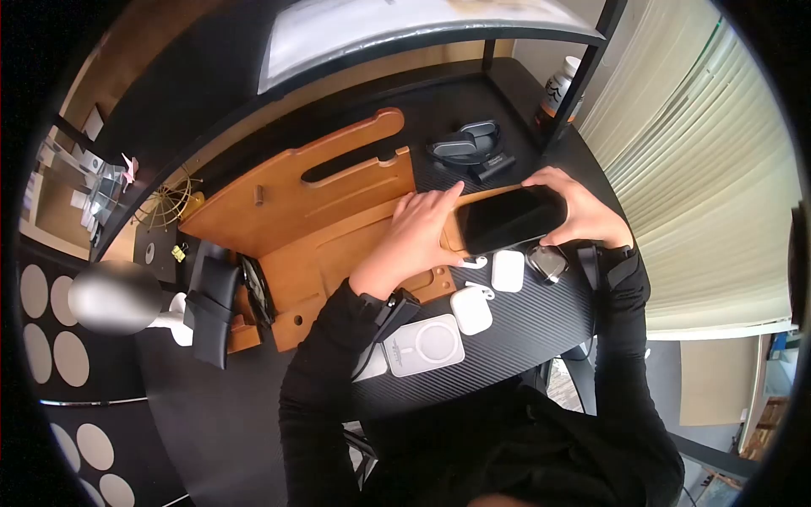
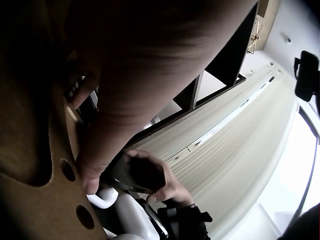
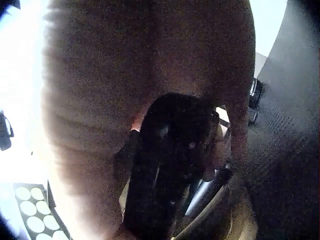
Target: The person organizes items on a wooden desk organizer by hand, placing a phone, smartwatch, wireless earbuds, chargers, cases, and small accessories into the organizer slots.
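Note:
A black smartphone [image 1: 511,218] lies screen-up over the right end of a wooden organiser stand [image 1: 321,211]. My right hand [image 1: 583,207] grips its far end, fingers curled round the edges. My left hand [image 1: 422,228] holds the phone's near end, thumb along its top edge, palm resting on the wood. In the left wrist view the phone [image 2: 142,175] shows dark with the right hand [image 2: 172,187] around it. In the right wrist view the phone [image 3: 167,165] fills the middle under my palm.
White earbud cases [image 1: 470,309] [image 1: 508,270], a loose earbud [image 1: 475,263], a watch [image 1: 547,263] and a white round-pad charger [image 1: 425,344] lie on the black desk [image 1: 532,329]. Dark sunglasses [image 1: 465,148] sit behind; a bottle [image 1: 559,89] stands by the shelf post.

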`<state>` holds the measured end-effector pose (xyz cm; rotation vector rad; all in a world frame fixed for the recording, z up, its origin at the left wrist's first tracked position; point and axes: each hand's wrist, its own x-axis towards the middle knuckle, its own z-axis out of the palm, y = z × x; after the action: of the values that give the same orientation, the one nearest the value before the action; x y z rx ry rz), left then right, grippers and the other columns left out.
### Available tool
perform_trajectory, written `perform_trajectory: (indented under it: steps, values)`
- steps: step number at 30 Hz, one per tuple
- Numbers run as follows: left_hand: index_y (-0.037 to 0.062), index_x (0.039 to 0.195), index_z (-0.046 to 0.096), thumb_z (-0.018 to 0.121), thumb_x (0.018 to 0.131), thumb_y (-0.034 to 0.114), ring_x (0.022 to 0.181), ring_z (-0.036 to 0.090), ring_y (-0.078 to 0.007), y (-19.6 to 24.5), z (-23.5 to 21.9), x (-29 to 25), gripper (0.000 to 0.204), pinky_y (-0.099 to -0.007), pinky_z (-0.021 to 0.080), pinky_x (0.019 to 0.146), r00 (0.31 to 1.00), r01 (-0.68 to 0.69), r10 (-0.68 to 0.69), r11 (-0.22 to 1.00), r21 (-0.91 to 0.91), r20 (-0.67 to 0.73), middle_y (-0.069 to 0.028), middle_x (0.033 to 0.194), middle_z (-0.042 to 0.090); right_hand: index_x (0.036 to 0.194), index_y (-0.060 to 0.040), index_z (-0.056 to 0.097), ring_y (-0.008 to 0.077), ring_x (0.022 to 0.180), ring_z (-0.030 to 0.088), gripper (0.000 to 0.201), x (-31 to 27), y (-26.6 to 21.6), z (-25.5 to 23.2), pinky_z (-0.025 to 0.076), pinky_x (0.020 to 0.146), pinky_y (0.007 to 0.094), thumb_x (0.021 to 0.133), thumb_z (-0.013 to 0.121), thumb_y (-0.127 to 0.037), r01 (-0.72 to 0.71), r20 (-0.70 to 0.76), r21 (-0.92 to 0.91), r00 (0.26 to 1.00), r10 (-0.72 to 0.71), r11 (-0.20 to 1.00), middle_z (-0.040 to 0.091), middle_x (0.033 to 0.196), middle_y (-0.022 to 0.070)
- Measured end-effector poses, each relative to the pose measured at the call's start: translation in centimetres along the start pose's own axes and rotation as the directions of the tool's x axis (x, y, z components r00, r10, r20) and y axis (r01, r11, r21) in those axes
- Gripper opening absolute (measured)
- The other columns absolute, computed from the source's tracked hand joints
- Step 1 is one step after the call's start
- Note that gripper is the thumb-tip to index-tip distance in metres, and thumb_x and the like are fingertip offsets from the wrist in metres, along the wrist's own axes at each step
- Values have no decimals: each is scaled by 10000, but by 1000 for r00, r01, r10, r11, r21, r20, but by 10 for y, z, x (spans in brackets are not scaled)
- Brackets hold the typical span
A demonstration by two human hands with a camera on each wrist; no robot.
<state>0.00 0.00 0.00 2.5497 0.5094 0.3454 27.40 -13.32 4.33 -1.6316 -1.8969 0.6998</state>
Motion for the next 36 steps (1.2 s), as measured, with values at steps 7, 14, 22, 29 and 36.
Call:
perform_trajectory:
  steps: [7, 14, 22, 29, 36]
  values:
    - [83, 1522, 305, 873, 642, 224, 1257, 464, -393, -2, 1, 1, 1057, -486, 284, 1118, 999, -4, 1, 999, -43, -54, -215, 1296, 529, 1282, -9, 575, 306, 1226, 502, 824, 11, 2, 9, 365, 1079, 377, 511, 816, -173, 1, -14, 31, 1000, -1, 1000, 556, 1241, 134]
    - [81, 1526, 293, 860, 660, 251, 1262, 455, -387, -1, 1, 0, 1049, -478, 270, 1124, 999, -12, 11, 1000, -21, -52, -212, 1292, 515, 1292, -35, 575, 300, 1231, 495, 822, 14, 10, 14, 351, 1091, 388, 525, 827, -191, 23, -21, 49, 1000, -22, 999, 559, 1253, 118]
    - [72, 1519, 299, 856, 667, 285, 1276, 437, -375, -4, 6, 0, 1040, -486, 244, 1136, 998, -13, 12, 1000, -20, -63, -202, 1295, 509, 1317, -54, 552, 292, 1265, 457, 827, 15, 8, 21, 318, 1116, 384, 549, 836, -176, -25, -36, 97, 999, 29, 995, 543, 1283, 109]
    - [67, 1497, 341, 857, 658, 288, 1274, 439, -373, -4, 7, 1, 1009, -475, 248, 1131, 995, -11, 10, 1000, -19, -99, -192, 1299, 511, 1324, -72, 563, 307, 1278, 443, 807, 17, 9, 25, 319, 1119, 386, 571, 840, -157, 14, -28, -26, 1000, -15, 1000, 529, 1317, 115]
    - [64, 1473, 379, 847, 665, 311, 1273, 452, -357, -3, 8, 2, 966, -461, 254, 1126, 995, -5, 3, 1000, -17, -100, -174, 1311, 522, 1307, -58, 575, 307, 1288, 444, 763, 18, 8, 31, 322, 1117, 390, 606, 851, -175, 64, -33, -56, 997, -66, 996, 520, 1340, 125]
